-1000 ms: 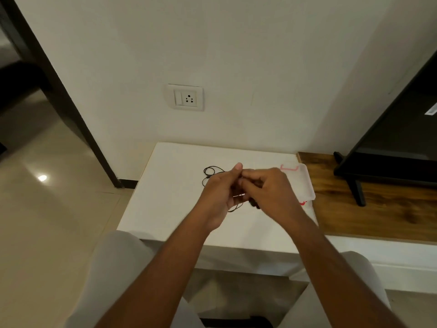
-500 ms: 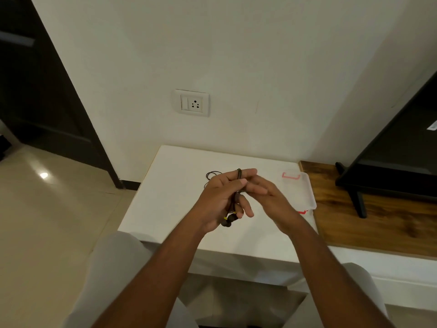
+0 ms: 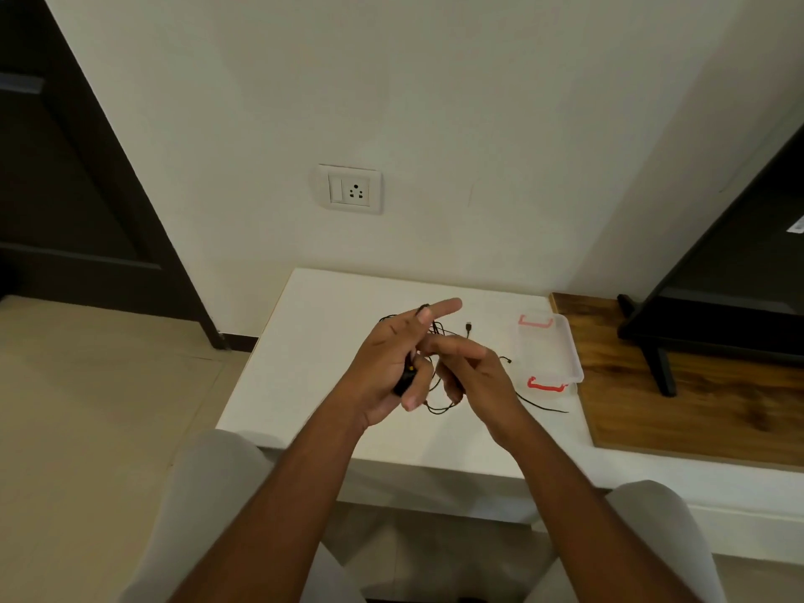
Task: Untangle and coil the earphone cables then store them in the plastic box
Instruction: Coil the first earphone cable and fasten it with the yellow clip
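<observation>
White table [image 3: 304, 341]: hands work above its middle, well in from the near edge | plastic box [image 3: 573, 359]: right of the hands by the table's right edge, an easy reach | left hand [image 3: 383, 363]: forefinger out like a winding post, other fingers curled on the earphone cable [image 3: 403, 380] | right hand [image 3: 478, 376]: fingers curled on a strand, seemingly feeding it | loose tail trails right, near the box.

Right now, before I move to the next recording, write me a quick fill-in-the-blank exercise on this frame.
1. The left hand and right hand both hold a ___ earphone cable.
2. The hands work above a ___ table.
3. The plastic box has two ___ clips.
4. The plastic box lies to the ___ of both hands.
Missing words: black; white; red; right.
</observation>
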A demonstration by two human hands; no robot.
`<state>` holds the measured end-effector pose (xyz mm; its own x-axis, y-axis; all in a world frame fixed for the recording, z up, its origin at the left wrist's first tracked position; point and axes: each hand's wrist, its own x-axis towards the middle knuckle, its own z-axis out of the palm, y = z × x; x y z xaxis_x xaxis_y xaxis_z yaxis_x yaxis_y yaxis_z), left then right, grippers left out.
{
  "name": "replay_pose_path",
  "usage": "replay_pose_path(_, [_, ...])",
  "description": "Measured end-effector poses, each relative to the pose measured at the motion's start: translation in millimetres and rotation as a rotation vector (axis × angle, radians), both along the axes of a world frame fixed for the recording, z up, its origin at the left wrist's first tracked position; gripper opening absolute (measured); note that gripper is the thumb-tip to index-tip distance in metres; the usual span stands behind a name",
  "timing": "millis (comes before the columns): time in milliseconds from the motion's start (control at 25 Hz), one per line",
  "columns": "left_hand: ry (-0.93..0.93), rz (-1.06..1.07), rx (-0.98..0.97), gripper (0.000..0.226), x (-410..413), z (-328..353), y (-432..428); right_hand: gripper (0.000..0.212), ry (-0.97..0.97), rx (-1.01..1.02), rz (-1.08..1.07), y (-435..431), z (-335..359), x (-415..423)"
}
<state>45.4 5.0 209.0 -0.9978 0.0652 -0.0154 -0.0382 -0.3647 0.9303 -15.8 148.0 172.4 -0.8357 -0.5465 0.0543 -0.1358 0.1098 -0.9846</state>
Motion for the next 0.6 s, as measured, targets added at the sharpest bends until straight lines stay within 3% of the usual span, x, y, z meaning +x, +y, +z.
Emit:
replay_pose_path(240, [0.085,0.075,0.170,0.037,-4,2,-10,0.024,0.105,0.404,0.211,25,-40,4])
replay_pose_path(400, [0.173,0.117,0.200,0.048,-8,-11,-21,0.023,0.149,0.619,0.370,36,-48,16])
replay_pose_path(600, [0.094,0.184,0.085,0.065,-14,-29,-27,0.044,0.556,0.804,0.407,21,-14,49])
